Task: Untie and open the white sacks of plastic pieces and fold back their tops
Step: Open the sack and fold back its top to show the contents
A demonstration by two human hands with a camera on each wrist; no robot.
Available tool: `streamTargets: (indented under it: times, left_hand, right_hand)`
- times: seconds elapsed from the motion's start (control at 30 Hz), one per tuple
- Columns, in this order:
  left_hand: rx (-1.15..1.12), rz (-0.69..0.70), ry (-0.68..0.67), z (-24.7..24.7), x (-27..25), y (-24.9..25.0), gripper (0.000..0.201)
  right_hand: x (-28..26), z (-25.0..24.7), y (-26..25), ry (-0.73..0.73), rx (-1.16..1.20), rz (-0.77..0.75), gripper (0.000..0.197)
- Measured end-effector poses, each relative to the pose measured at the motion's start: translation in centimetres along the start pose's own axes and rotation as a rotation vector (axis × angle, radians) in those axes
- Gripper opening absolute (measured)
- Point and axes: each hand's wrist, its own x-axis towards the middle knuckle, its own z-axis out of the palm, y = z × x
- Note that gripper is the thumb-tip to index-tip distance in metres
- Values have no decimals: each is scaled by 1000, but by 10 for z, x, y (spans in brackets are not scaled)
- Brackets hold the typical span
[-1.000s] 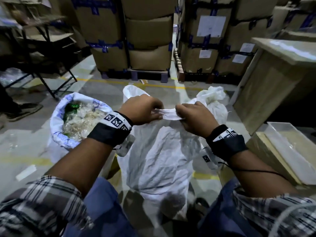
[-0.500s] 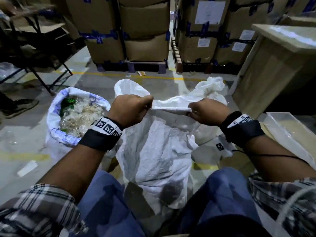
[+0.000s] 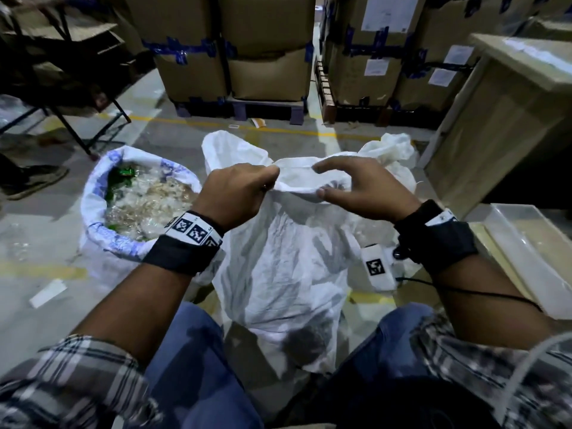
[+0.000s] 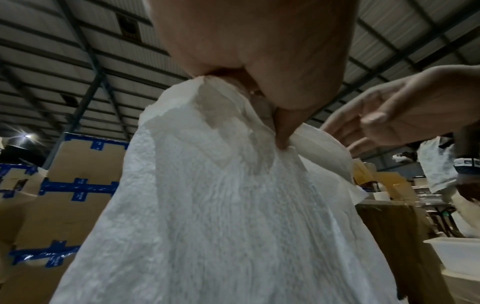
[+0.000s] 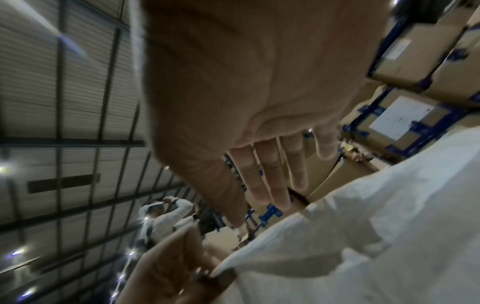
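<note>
A white woven sack (image 3: pixel 278 258) stands on the floor between my knees. My left hand (image 3: pixel 269 181) grips its top edge in a fist, and the left wrist view shows the fabric (image 4: pixel 221 205) pinched under the thumb. My right hand (image 3: pixel 320 180) hovers over the sack's slightly parted mouth with thumb and fingers spread, holding nothing. Its fingers (image 5: pixel 272 174) show straight in the right wrist view, above the sack (image 5: pixel 363 236). To the left stands a second sack (image 3: pixel 93 212), open with its top rolled back, full of clear and green plastic pieces (image 3: pixel 145 205).
Taped cardboard boxes (image 3: pixel 263 57) on pallets line the back. A wooden table (image 3: pixel 495 103) and a clear plastic tray (image 3: pixel 526 258) are at the right. Another white bag (image 3: pixel 393 150) lies behind the sack. Folding table legs (image 3: pixel 77 125) and a person's shoe (image 3: pixel 34 181) are at the left.
My right hand has let go of the sack's top edge and opened. The left hand keeps its grip, and the sack's mouth has begun to part.
</note>
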Motion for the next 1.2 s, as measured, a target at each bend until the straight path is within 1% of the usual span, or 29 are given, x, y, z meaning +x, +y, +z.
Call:
streamTargets:
  times: [0.07, 0.13, 0.17, 0.2, 0.27, 0.33, 0.37, 0.4, 0.43, 0.53, 0.57, 0.6, 0.63, 0.67, 0.7, 0.73, 0.77, 0.8, 0.83, 0.9, 0.93, 0.97, 1.0, 1.03, 1.07, 1.1, 1.13, 1.17, 1.2]
  left_hand:
    - [-15, 58, -12, -1, 0, 7, 13]
    - [-9, 88, -45, -2, -2, 10, 19]
    - [-17, 82, -68, -3, -5, 10, 22]
    - [-44, 66, -95, -4, -8, 10, 24]
    - [-170, 10, -161, -5, -14, 9, 28]
    - [-335, -89, -253, -7, -18, 9, 21]
    - [-394, -128, -289, -7, -18, 8, 13]
    - [-423, -152, -308, -6, -17, 9, 9]
    - [-428, -168, -318, -5, -15, 9, 13]
    - [-400, -236, -396, -2, -9, 12, 43]
    - [-363, -251, -428, 0, -8, 13, 48]
    - [-311, -248, -447, 2, -7, 13, 48]
    - [-257, -230, -450, 3, -6, 14, 41]
    - [-218, -205, -436, 3, -5, 14, 32]
    - [-204, -186, -411, 2, -5, 14, 29]
    - [-204, -173, -378, 0, -6, 14, 31]
    - [-206, -169, -351, -2, -7, 13, 34]
    - [-207, -173, -330, -4, -8, 11, 36]
    - [-205, -181, -314, -8, -9, 9, 36]
    - [-197, -199, -279, -15, -12, 2, 34]
    - [-189, -203, -260, -19, -14, -2, 33]
    - [-182, -207, -242, -21, -16, -6, 32]
    - [-175, -211, -227, -23, -18, -9, 32]
    - [-167, -213, -215, -24, -20, -11, 32]
    - [-161, -216, -205, -25, -22, -11, 32]
    - [-160, -219, -193, -24, -24, -11, 31]
    - [-167, -219, -182, -23, -25, -9, 31]
    - [-173, -212, -170, -21, -26, -7, 31]
    - [-174, -195, -155, -18, -26, -5, 31]
  right_hand:
    - [5, 11, -8, -54, -53, -29, 29]
    - [8, 23, -7, -91, -224, -54, 16]
    - [7, 29, -4, -76, -330, -74, 12]
    - [6, 34, -1, -42, -426, -103, 11]
    - [0, 43, 3, 13, -535, -200, 15]
    - [-7, 52, 5, 13, -590, -287, 25]
    - [-9, 56, 7, 12, -611, -311, 29]
    - [-11, 59, 8, 3, -624, -308, 28]
    - [-12, 61, 9, 2, -630, -290, 27]
    - [-15, 62, 10, -16, -596, -218, 31]
    - [-15, 60, 11, -42, -574, -215, 29]
    - [-16, 59, 11, -85, -536, -217, 27]
    - [-17, 58, 13, -134, -461, -219, 27]
    - [-18, 56, 15, -194, -349, -196, 35]
    - [-19, 53, 17, -247, -210, -148, 50]
    - [-19, 50, 21, -276, -95, -99, 65]
    - [-20, 47, 26, -280, -61, -66, 76]
    - [-20, 45, 32, -286, -113, -52, 78]
    - [-20, 43, 40, -298, -213, -46, 72]
    - [-23, 44, 59, -332, -432, -20, 47]
    - [-25, 45, 68, -332, -492, 10, 35]
    - [-27, 45, 77, -312, -501, 55, 25]
    - [-27, 42, 85, -276, -481, 106, 20]
    - [-26, 36, 91, -220, -465, 144, 20]
    - [-24, 29, 97, -156, -457, 192, 26]
    - [-20, 20, 102, -104, -463, 270, 36]
    - [-17, 11, 107, -86, -480, 371, 46]
    - [-17, 5, 109, -117, -523, 465, 54]
    - [-17, 2, 108, -197, -567, 519, 60]
